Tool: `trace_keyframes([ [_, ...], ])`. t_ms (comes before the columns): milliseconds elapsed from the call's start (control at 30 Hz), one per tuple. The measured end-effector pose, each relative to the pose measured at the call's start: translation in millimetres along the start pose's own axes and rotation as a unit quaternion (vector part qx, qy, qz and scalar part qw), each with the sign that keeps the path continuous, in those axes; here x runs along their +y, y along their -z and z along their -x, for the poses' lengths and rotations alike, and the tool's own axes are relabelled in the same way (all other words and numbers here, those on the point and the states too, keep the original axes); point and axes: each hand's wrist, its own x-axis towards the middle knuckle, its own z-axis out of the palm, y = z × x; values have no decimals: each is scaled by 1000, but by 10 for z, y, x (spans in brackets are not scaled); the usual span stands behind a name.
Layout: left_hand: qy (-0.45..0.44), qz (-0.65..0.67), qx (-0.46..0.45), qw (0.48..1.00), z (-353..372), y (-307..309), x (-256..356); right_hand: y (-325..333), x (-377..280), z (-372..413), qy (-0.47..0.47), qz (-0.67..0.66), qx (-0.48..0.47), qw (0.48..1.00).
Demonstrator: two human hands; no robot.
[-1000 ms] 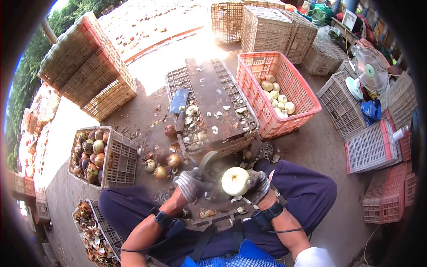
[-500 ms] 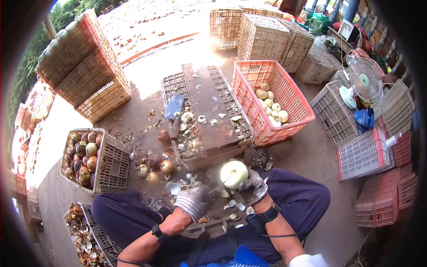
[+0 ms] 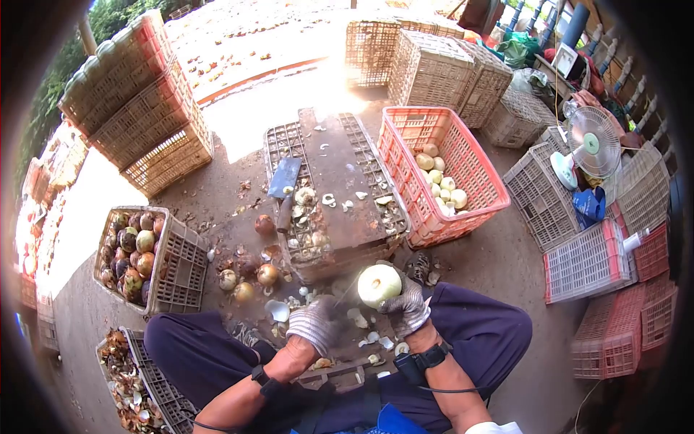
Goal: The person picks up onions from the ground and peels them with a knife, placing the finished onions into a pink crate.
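Note:
My right hand (image 3: 407, 307), in a grey-striped work glove, holds up a pale, peeled coconut (image 3: 379, 285) from below and its right side. My left hand (image 3: 314, 325), gloved too, is closed around what looks like a thin knife. Its blade is blurred and hard to see, slightly left of the coconut. Beyond my hands stands a low wooden bench (image 3: 345, 217) on a crate frame. A cleaver (image 3: 285, 179) lies on its left side, handle toward me. White shell pieces (image 3: 277, 309) and several brown coconuts (image 3: 267, 274) lie on the ground near my left hand.
A red crate (image 3: 463, 217) with peeled coconuts stands right of the bench. At left are a crate of dark, unpeeled coconuts (image 3: 135, 253) and a crate of scraps (image 3: 134, 383). Stacked crates (image 3: 141, 108) rise behind; a fan (image 3: 593, 142) and more crates (image 3: 589, 260) line the right.
My left hand has drawn the blade back from the coconut, which it touched or nearly touched before. The coconut has turned slightly in my right hand. The view has shifted slightly.

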Motion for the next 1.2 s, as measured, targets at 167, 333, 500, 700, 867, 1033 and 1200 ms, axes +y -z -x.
trace_keyframes([
  [167, 114, 144, -1, 983, -54, 236, 347, 49, -22, -222, 98, 265, 21, 959],
  [333, 122, 191, 25, 974, -233, 382, 289, 72, -180, -817, 177, 556, 34, 811],
  [500, 121, 235, 3, 965, -455, 644, 298, 270, -268, -1738, 53, 779, -14, 625],
  [700, 27, 179, 7, 983, -1074, 320, -536, 1008, 135, -2667, 13, 852, -75, 518],
  [867, 42, 84, 21, 995, -1420, 145, -380, 388, -297, -2132, 125, 722, -27, 680],
  [1033, -14, -97, -26, 995, -1572, 68, -250, 173, -395, -1857, 89, 618, 91, 776],
  [1200, 16, -49, -11, 999, -1437, 244, 127, -96, -439, -1506, 166, 639, 174, 731],
])
